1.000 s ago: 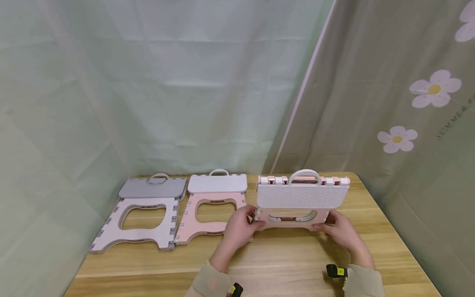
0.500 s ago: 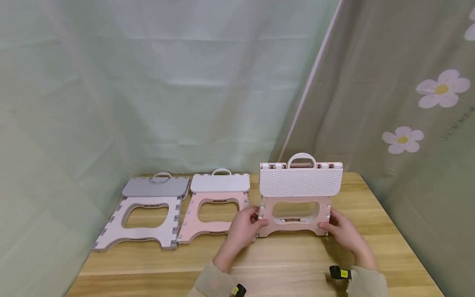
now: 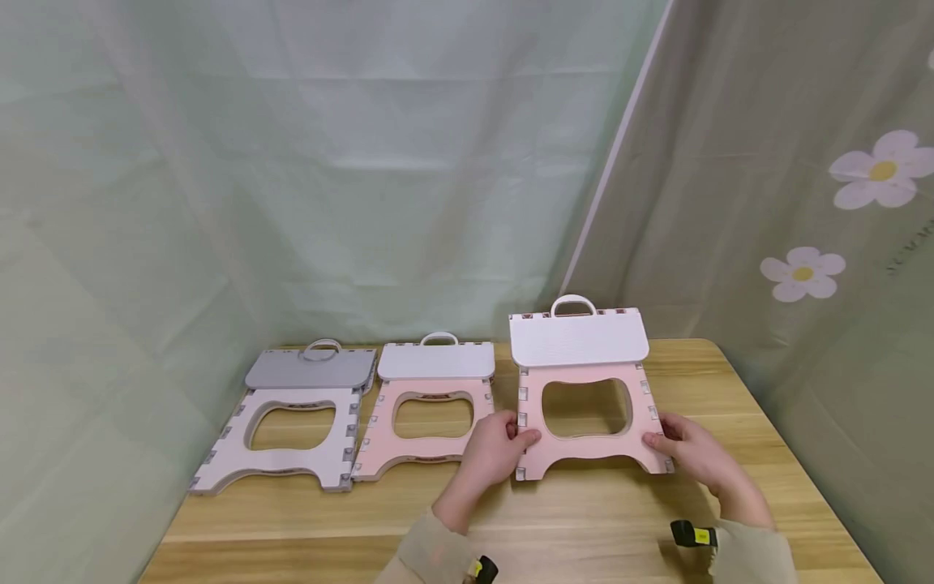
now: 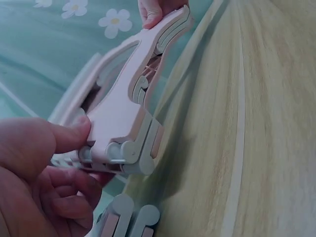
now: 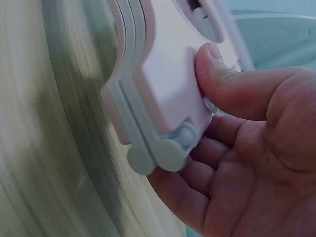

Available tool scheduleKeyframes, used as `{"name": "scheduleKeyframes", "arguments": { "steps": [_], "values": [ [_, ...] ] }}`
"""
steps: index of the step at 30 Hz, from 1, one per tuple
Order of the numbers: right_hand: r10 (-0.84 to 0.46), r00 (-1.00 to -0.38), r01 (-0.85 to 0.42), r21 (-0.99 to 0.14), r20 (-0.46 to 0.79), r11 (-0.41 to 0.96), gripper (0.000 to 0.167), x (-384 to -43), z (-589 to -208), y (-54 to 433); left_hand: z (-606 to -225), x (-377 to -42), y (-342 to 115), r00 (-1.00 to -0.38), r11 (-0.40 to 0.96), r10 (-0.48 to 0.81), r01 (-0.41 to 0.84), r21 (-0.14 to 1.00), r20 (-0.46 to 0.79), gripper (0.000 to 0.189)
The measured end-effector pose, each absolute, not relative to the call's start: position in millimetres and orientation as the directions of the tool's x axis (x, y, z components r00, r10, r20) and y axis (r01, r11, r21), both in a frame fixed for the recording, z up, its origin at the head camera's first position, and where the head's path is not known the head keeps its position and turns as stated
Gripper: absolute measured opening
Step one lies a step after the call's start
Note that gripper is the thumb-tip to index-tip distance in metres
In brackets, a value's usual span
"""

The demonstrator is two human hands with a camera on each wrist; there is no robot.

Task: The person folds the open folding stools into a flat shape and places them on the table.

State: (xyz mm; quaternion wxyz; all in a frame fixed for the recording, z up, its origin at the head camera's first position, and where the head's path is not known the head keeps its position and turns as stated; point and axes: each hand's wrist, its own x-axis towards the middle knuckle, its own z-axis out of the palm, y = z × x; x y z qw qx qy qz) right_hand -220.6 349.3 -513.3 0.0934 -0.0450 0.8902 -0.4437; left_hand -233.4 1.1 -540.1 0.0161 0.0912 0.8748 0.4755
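A folded pink-and-white step stool (image 3: 579,341) with a white carry handle is held at the right part of the table. My left hand (image 3: 490,450) grips its lower left corner, thumb on the pink front face and fingers behind. On the lower right edge, my right hand (image 3: 702,461) pinches it in the same way. The left wrist view shows the stool's pink leg (image 4: 116,111) tilted over the wood, its lower end apart from the surface. In the right wrist view, the right thumb (image 5: 212,64) presses the pink face, with curled fingers beneath the hinge ends.
Another folded pink-and-white stool (image 3: 436,362) lies flat just left of my left hand. Beyond it on the left lies a grey-and-white folded stool (image 3: 310,370). The wooden table (image 3: 584,527) meets curtains (image 3: 409,203) at the back and sides.
The held stool has swung from nearly edge-on to leaning back, so more of its pink front shows. Its lower edge has come toward me, and both hands have shifted slightly right.
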Motion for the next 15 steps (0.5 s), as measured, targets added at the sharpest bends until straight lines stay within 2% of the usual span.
{"name": "scheduleKeyframes", "arguments": {
  "steps": [8, 15],
  "values": [
    [-0.125, -0.959, 0.125, -0.774, -0.255, 0.62, 0.064, -226.4, -514.7, 348.2, -541.5, -229.9, 3.6, -0.987, 0.593, 0.163, 0.099, 0.799, 0.001, 0.041],
    [-0.088, -0.947, 0.19, -0.757, -0.31, 0.625, 0.073, -231.6, -519.6, 349.1, -537.0, -226.2, 4.7, -0.988, 0.618, 0.156, 0.085, 0.782, -0.016, 0.037]
  ]
}}
